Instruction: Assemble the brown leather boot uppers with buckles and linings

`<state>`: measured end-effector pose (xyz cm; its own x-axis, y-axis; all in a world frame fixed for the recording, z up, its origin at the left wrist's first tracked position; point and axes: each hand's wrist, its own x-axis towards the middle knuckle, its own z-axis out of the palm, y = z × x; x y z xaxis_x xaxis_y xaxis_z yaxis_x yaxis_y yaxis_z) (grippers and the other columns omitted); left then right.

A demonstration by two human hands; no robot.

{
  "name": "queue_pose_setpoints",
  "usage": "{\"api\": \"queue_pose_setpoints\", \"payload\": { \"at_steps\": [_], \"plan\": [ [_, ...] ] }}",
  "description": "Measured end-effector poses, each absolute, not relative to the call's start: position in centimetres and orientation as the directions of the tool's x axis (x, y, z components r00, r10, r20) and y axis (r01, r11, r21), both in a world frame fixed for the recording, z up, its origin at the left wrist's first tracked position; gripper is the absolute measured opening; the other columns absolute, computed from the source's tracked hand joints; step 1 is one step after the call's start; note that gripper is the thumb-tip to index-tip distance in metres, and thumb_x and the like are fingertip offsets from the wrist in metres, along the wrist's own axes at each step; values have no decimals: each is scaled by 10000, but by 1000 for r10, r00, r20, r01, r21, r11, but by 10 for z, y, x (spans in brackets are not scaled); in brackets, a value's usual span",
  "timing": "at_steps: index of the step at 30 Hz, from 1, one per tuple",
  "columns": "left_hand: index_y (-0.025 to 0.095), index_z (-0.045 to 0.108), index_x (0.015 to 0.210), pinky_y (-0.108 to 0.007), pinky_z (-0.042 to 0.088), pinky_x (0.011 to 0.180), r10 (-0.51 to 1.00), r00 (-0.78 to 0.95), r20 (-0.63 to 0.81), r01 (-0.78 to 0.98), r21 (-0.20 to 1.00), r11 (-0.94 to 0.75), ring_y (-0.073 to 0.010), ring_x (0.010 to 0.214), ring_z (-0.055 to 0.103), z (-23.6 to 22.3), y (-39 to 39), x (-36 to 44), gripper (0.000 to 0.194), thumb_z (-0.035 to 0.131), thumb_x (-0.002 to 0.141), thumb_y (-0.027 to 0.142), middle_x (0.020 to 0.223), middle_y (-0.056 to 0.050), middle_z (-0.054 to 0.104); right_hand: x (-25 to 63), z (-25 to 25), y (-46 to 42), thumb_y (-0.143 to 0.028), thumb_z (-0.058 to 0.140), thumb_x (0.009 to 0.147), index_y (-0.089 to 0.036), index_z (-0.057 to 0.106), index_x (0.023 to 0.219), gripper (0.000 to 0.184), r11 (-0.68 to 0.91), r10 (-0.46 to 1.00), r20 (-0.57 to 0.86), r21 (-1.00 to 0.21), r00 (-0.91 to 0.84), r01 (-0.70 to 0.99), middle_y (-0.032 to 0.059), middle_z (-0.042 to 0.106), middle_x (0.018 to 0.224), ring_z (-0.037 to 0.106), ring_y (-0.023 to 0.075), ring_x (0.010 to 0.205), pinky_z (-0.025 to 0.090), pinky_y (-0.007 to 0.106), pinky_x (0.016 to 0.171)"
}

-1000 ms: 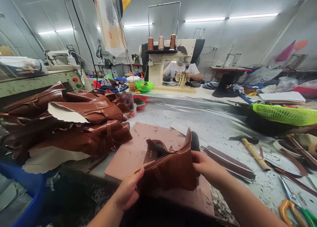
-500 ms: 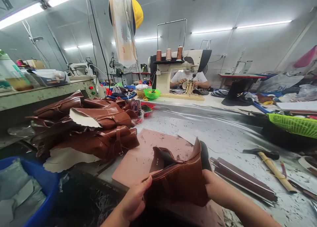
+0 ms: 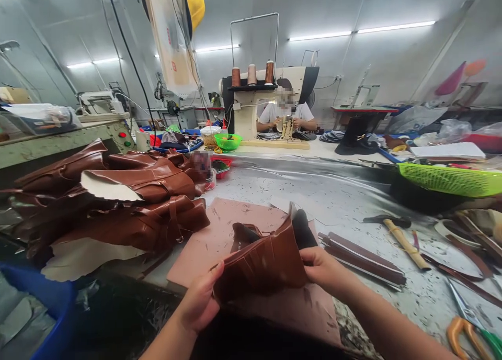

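A brown leather boot upper is held between my two hands above the pink cutting board, its dark lining showing at the opening. My left hand grips its left edge, thumb on top and the fingers partly hidden beneath. At the right end, my right hand pinches the edge near the black lining, with some fingertips hidden behind the leather. Left of the board lies a pile of similar brown boot uppers with straps and pale linings.
Brown strips, a hammer and scissors lie on the right of the table. A green basket stands behind them. At lower left is a blue bin. A co-worker sits behind a sewing machine.
The view has turned right, bringing the scissors into sight. My right hand has shifted on the boot upper so more of its fingers show, and the upper is tilted a little differently.
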<state>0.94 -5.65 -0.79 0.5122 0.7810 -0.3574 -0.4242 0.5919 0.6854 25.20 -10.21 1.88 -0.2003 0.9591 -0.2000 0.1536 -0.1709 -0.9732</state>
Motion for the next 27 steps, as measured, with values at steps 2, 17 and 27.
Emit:
{"api": "queue_pose_setpoints", "payload": {
  "at_steps": [2,17,27],
  "plan": [
    [180,711,952,-424,273,1083,776,510,-372,-424,676,603,-314,1258,395,-8,-56,10,337,748,660,344,1121,-74,662,256,20,-101,-415,702,612,-157,701,656,262,-182,954,-216,-968,-206,174,-3,632,628,582,191,674,470,302,662],
    [177,699,989,-408,237,1102,764,526,-373,-421,667,615,-296,1281,361,-14,-54,12,282,667,744,315,1171,-70,633,274,26,-115,-294,496,673,-181,549,679,125,-160,952,-202,-969,-231,186,5,546,717,496,174,744,397,303,721],
    [180,705,975,-412,274,1077,763,552,-336,-438,661,608,-301,1223,446,-13,-59,13,290,688,725,327,1099,-79,671,259,20,-124,-444,635,618,-175,553,727,301,-69,978,-133,-932,-160,355,38,551,762,493,215,739,388,297,655]
  ]
}}
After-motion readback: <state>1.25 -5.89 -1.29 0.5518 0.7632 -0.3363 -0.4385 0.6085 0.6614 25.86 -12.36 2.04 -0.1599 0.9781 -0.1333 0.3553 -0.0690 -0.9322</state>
